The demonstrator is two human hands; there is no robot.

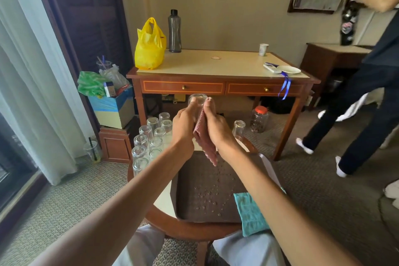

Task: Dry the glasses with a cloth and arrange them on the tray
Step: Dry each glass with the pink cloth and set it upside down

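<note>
My left hand [183, 124] grips a clear glass [197, 100], raised above the small round table. My right hand [216, 124] presses a pink cloth [205, 147] against the glass, and the cloth hangs down between my wrists. Below them lies a dark brown tray [207, 196] speckled with water drops. Several clear glasses [151, 138] stand upside down in rows left of the tray. One more upturned glass [238, 129] stands beyond the tray's far right corner.
A folded teal cloth [250, 211] lies at the tray's right edge. Behind stands a wooden desk [216, 84] with a yellow bag [149, 47], a dark bottle [174, 31] and a white plate [288, 69]. Another person [367, 93] walks at the right. A jar [259, 119] sits on the carpet.
</note>
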